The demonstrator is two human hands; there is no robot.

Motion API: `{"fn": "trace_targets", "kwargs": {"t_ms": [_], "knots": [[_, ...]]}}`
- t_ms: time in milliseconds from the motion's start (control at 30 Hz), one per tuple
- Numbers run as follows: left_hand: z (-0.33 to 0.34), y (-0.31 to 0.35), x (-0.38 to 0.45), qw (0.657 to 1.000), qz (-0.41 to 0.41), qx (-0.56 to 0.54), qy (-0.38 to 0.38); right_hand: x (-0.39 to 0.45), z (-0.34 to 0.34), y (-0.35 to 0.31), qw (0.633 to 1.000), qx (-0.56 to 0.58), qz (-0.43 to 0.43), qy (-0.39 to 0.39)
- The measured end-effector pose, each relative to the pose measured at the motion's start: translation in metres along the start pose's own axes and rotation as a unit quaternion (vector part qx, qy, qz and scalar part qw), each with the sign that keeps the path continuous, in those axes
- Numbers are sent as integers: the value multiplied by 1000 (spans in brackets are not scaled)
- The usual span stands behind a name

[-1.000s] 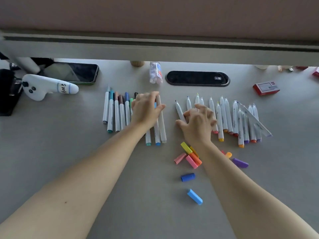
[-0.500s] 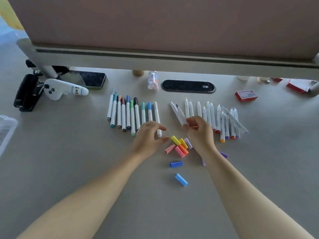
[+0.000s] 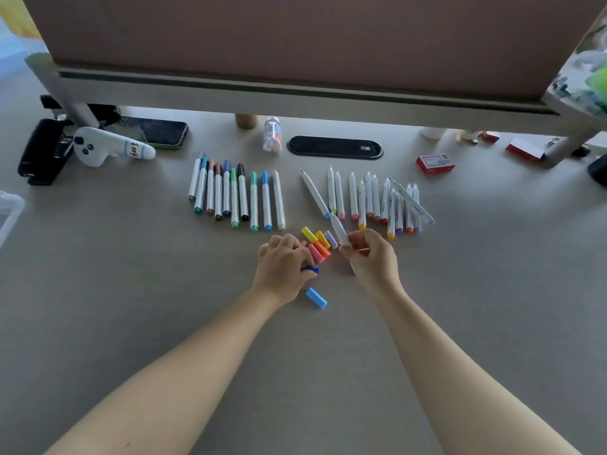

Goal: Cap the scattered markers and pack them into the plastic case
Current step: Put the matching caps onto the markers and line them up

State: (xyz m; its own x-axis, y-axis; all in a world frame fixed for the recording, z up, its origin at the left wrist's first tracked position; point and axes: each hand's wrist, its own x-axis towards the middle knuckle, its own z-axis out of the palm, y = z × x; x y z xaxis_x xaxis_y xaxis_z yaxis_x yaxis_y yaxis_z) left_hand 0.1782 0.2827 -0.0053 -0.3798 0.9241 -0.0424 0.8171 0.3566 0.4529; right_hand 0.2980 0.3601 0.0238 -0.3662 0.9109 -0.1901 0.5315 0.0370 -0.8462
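Note:
Capped markers (image 3: 235, 195) lie in a row on the grey desk, left of centre. A row of uncapped white markers (image 3: 374, 200) lies to the right. Loose caps (image 3: 317, 243), yellow, orange, pink and lilac, sit between my hands, and a light blue cap (image 3: 316, 297) lies nearer to me. My left hand (image 3: 282, 264) pinches a dark blue cap (image 3: 310, 269) against the desk. My right hand (image 3: 371, 254) holds one uncapped white marker (image 3: 338, 226), tip pointing away from me. A corner of the clear plastic case (image 3: 10, 211) shows at the left edge.
At the back stand a phone (image 3: 161, 133), a white controller (image 3: 108, 147), a black object (image 3: 42, 151), a small bottle (image 3: 272, 134), a black oval cable port (image 3: 335, 147) and a red box (image 3: 435, 164). A raised shelf (image 3: 295, 96) overhangs the desk's far side.
My left hand has come back from the capped row to the loose caps and pinched the dark blue cap. My right hand has lifted one uncapped marker out of the right row.

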Motion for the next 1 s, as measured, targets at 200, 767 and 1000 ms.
{"fn": "trace_targets", "kwargs": {"t_ms": [200,767,1000], "knots": [[-30,-1,-1,978,-46,-176,98,-7,-3,-15,1000,11,-23,-9],[-74,-26,22,798,-253,-507,205,-6,7,-45,991,-23,-98,-84],[-68,-23,25,786,-258,-528,191,-6,10,-50,989,-36,-111,-92]]}}
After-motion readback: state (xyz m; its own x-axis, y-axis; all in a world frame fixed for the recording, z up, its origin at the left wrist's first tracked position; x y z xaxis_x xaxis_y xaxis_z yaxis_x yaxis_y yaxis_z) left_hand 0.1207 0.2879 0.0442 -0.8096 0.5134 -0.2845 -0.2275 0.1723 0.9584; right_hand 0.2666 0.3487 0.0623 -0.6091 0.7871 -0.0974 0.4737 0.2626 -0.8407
